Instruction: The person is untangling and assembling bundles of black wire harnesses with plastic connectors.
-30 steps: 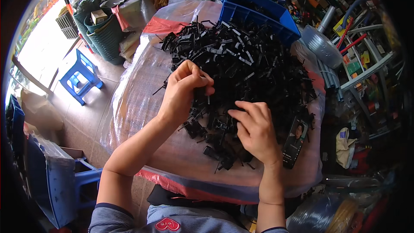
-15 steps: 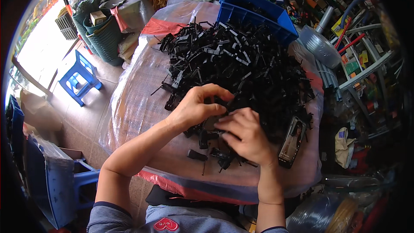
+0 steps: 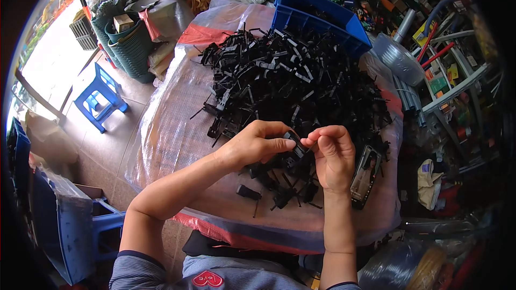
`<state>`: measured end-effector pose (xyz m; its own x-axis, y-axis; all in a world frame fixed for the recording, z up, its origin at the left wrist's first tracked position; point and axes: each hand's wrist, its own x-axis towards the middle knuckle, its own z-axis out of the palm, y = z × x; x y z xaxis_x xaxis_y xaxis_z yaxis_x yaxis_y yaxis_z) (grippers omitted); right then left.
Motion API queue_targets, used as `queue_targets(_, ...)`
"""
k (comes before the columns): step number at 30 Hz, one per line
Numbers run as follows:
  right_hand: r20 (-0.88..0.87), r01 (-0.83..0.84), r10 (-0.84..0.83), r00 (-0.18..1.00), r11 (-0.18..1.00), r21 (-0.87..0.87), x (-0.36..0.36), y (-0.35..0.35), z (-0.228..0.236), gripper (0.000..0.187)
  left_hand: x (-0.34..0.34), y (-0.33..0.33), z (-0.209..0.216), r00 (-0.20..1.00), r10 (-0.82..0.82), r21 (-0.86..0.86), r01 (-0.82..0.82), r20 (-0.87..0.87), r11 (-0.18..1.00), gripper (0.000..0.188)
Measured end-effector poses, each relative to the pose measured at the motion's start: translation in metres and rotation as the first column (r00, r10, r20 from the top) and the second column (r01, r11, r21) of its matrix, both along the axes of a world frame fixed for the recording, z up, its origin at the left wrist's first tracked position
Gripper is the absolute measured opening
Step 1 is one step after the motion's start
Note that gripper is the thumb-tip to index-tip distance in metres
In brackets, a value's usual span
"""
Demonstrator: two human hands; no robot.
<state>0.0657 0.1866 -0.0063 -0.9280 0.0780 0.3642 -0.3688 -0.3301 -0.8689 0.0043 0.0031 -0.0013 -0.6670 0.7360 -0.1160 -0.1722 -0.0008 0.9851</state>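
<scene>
Both hands meet over the near edge of the table (image 3: 177, 145): the left hand (image 3: 252, 145) and right hand (image 3: 334, 156) pinch one black part (image 3: 294, 151) between their fingertips, fingers closed on it. Behind it spreads the heap (image 3: 301, 86) of black parts (a few strays lie just below the hands), with a blue bin (image 3: 317, 13) at the far edge.

We are looking down into a cluttered small workshop or hardware store. A heap of black plastic parts (image 3: 301, 86) is covering the plastic-wrapped worktop (image 3: 166, 134), while a blue bin (image 3: 317, 13), pipes (image 3: 406, 21) and baskets (image 3: 126, 43) are crowding around it.
</scene>
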Motion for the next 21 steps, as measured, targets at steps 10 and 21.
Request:
queue_targets(10, 0.191, 0.105, -0.114, 0.975, 0.993, 0.055, 0.003, -0.003, -0.001, 0.016, 0.003, 0.000, -0.006, 0.840, 0.141, -0.008, -0.171, -0.524, 0.985, 0.028)
queue_targets(21, 0.288, -0.263, 0.302, 0.909, 0.951, -0.165, 0.002, -0.001, -0.016, 0.012, 0.027, 0.006, -0.004, 0.422, 0.351, 0.225, -0.319, -0.836, 0.920, 0.029)
